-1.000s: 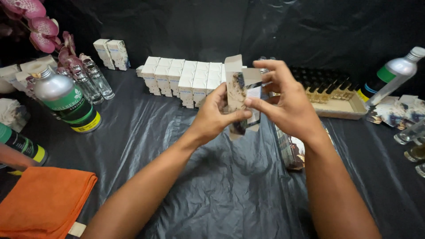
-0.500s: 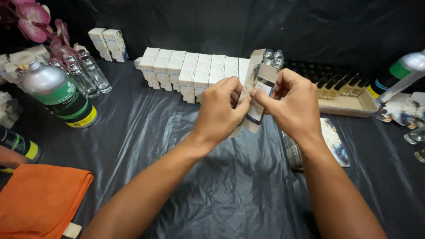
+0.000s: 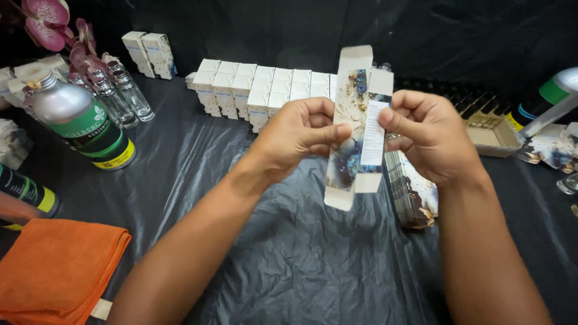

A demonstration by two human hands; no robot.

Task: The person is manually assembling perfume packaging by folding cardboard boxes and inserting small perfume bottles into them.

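The black sheet (image 3: 289, 265) covers the table; above it, in front of the row of white boxes (image 3: 265, 87), you hold the carton (image 3: 355, 129) upright between both hands. Your left hand (image 3: 301, 135) pinches its left edge, thumb on the printed face. Your right hand (image 3: 430, 135) grips the right edge. The carton looks like light, thin, easily creased card, so hold it by the folded edges, not the loose end flaps.
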